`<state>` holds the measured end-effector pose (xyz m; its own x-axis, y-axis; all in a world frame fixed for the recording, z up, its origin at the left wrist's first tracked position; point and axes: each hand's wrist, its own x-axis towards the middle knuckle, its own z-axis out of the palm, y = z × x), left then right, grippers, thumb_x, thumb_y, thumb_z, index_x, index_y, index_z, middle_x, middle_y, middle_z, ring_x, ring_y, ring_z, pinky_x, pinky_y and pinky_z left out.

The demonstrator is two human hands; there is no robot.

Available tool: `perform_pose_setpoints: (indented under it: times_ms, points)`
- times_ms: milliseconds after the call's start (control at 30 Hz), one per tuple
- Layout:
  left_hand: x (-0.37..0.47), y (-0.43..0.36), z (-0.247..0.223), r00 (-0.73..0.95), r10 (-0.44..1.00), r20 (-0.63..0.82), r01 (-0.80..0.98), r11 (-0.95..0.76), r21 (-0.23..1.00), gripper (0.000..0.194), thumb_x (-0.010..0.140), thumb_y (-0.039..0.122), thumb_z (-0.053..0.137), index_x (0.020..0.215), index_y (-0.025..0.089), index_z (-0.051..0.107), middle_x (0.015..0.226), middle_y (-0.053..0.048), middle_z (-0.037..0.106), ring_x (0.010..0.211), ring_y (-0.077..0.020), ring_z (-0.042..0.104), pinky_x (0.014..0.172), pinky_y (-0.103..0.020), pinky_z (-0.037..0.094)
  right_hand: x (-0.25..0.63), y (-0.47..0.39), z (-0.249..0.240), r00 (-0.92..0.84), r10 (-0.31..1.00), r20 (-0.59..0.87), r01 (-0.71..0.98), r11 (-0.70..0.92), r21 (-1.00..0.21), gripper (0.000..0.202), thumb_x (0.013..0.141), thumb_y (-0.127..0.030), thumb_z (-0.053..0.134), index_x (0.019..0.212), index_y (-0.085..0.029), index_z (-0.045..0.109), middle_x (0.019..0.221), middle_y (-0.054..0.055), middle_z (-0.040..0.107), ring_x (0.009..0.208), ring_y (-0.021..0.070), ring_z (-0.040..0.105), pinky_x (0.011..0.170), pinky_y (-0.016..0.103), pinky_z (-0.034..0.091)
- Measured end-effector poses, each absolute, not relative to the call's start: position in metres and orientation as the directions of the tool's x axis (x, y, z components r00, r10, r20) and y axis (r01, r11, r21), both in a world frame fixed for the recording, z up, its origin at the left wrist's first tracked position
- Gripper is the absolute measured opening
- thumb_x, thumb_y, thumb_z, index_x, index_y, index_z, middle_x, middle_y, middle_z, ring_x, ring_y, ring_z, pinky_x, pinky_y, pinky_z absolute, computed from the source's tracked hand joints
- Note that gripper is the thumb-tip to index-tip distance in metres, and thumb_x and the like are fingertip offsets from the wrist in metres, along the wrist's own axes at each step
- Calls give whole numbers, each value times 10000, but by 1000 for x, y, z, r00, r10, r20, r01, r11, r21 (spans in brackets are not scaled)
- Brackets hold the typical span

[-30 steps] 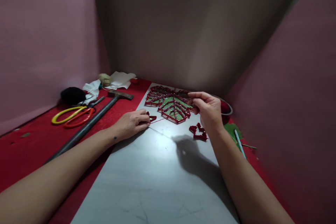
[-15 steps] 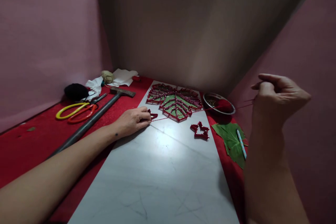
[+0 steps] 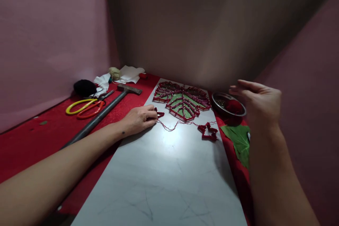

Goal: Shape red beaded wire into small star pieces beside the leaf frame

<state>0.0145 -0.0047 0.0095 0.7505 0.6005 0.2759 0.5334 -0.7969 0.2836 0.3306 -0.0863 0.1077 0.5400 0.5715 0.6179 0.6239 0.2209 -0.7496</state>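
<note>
My left hand (image 3: 140, 118) rests on the white board (image 3: 164, 169), its fingers pinched over red thread beside a small nail-and-thread star (image 3: 160, 113), partly hidden. From those fingers the red thread (image 3: 169, 129) runs slack and wavy across the board. My right hand (image 3: 261, 104) is raised at the right, fingers curled together; the thread at its fingertips is too faint to make out clearly. Between the hands lies a second red star (image 3: 208, 132). Behind it, a large leaf figure (image 3: 184, 104) of nails and red thread sits over green.
On the right stand a metal bowl (image 3: 242, 113) with a red yarn ball (image 3: 233, 106) and a green leaf (image 3: 239, 143). Left on the red cloth lie a hammer (image 3: 113, 104), yellow-and-orange-handled scissors (image 3: 91, 113), a black yarn ball (image 3: 84, 88) and crumpled white cloth (image 3: 102, 84).
My right hand has come left, towards the board. The thread that was stretched taut between my hands now droops loose on the board. My left hand stays beside the left star.
</note>
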Motion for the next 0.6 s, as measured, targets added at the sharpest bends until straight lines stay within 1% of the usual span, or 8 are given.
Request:
perform_pose_setpoints:
  times_ms: [33, 100, 167, 233, 300, 367, 467, 600]
  points:
    - [15, -5, 10, 749, 602, 278, 535, -796, 283, 249, 869, 317, 431, 821, 198, 645, 837, -9, 513, 734, -105, 512, 642, -212, 367, 318, -84, 104, 531, 675, 512, 443, 293, -847, 319, 650, -190, 615, 957, -124, 672, 811, 112, 708, 705, 203, 665, 666, 361, 502]
    - [15, -6, 10, 745, 604, 285, 536, -795, 283, 245, 867, 313, 434, 816, 197, 645, 833, -8, 510, 724, -103, 507, 637, -212, 366, 292, -79, 94, 421, 819, 390, 253, 307, -918, 299, 639, -146, 579, 925, -135, 666, 750, 68, 703, 677, 181, 662, 693, 355, 504]
    - [16, -7, 10, 742, 606, 287, 536, -793, 288, 240, 866, 306, 437, 812, 195, 643, 831, -8, 507, 712, -100, 502, 635, -214, 366, 266, -73, 79, 220, 929, 298, 293, 228, -929, 269, 656, -140, 546, 891, -151, 677, 761, 51, 697, 712, 172, 653, 703, 342, 498]
    - [16, -8, 10, 740, 607, 290, 535, -792, 294, 232, 864, 298, 442, 812, 193, 643, 828, -8, 504, 708, -99, 498, 636, -215, 365, 245, -69, 62, 40, 968, 249, 452, 204, -868, 230, 690, -157, 527, 856, -170, 685, 777, 45, 689, 735, 162, 628, 700, 324, 482]
    - [17, -8, 9, 736, 607, 299, 534, -792, 295, 222, 859, 295, 454, 803, 190, 640, 822, -7, 503, 710, -99, 497, 633, -217, 362, 229, -68, 45, -126, 965, 232, 647, 257, -718, 235, 732, -166, 495, 874, -191, 680, 829, 54, 677, 762, 162, 591, 704, 320, 456]
    - [16, -7, 9, 736, 603, 308, 528, -796, 296, 212, 855, 297, 464, 796, 189, 638, 819, -6, 503, 712, -100, 497, 630, -220, 358, 218, -71, 30, -252, 934, 253, 821, 345, -456, 188, 725, -195, 534, 858, -174, 666, 882, 95, 642, 821, 198, 544, 725, 339, 423]
    - [16, -7, 10, 742, 593, 312, 519, -803, 292, 216, 858, 300, 460, 791, 188, 633, 809, -4, 499, 712, -102, 498, 635, -224, 357, 211, -76, 15, -336, 907, 253, 913, 380, -150, 152, 760, -186, 501, 835, -145, 626, 900, 124, 598, 859, 227, 483, 722, 344, 384]
    - [16, -6, 10, 749, 587, 308, 515, -808, 287, 226, 864, 298, 448, 779, 183, 622, 810, -5, 498, 718, -103, 500, 650, -224, 363, 208, -78, 11, -392, 877, 276, 913, 407, 3, 187, 784, -96, 401, 774, -149, 580, 856, 108, 599, 828, 210, 469, 732, 339, 338]
